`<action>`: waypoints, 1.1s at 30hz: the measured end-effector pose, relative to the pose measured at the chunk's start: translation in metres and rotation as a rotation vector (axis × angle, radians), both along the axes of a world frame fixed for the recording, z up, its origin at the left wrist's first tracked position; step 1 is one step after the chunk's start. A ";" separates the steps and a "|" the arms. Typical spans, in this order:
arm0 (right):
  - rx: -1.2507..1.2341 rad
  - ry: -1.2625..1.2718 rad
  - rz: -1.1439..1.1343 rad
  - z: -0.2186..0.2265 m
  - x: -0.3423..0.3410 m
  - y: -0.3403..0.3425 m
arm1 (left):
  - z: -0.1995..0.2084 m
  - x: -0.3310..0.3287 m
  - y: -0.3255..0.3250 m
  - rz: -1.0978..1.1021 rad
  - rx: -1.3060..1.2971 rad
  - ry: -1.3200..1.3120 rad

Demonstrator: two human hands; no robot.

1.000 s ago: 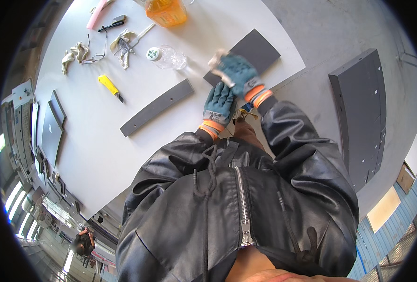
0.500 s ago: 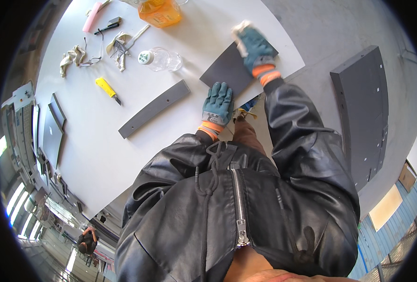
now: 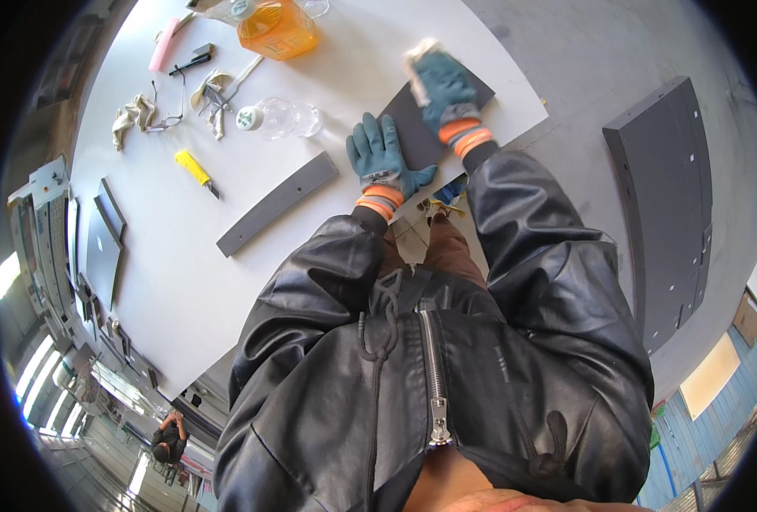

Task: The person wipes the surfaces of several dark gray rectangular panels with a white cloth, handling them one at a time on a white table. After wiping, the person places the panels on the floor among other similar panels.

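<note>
My left hand, in a teal glove with an orange cuff, lies at the left edge of a dark grey panel. Its fingers are spread, the thumb resting on the panel's near corner. Over the same panel's far part is my right hand, gloved alike and closed on a whitish cloth, slightly smeared by motion. A narrow grey strip with two small holes lies left of my left hand. Beyond it are a clear bottle with a white-green cap and a yellow utility knife.
A jug of orange liquid stands at the white table's far side, near cloth scraps and a pink strip. Dark panels sit at the left edge. Right of the table is a large dark panel. Another person is far behind left.
My left hand has slid left and forward off much of the panel, its fingers now spread apart. My right hand with the cloth has shifted slightly left in view.
</note>
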State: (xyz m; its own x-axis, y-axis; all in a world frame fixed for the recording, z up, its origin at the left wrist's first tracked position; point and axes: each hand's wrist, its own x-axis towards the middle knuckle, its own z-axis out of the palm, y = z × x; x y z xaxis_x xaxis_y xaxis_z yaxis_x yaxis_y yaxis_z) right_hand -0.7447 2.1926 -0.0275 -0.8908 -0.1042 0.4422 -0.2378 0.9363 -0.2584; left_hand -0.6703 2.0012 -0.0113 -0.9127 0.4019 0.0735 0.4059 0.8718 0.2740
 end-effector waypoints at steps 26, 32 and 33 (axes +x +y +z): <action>-0.252 -0.079 0.113 0.005 0.127 -0.029 | 0.006 -0.015 -0.007 -0.132 0.100 0.014; -0.121 0.048 -0.148 0.011 0.056 0.062 | 0.005 -0.005 -0.003 -0.067 0.022 0.051; -0.082 -0.015 -0.157 0.001 0.049 0.059 | 0.006 -0.003 0.000 -0.050 0.012 0.052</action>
State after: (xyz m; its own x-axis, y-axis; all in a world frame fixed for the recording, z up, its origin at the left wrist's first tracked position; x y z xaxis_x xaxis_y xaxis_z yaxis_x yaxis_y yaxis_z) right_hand -0.6953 2.2517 -0.0262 -0.9000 0.0727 0.4298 -0.0855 0.9373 -0.3378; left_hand -0.6736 2.0008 -0.0049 -0.8864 0.4454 0.1257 0.4627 0.8469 0.2619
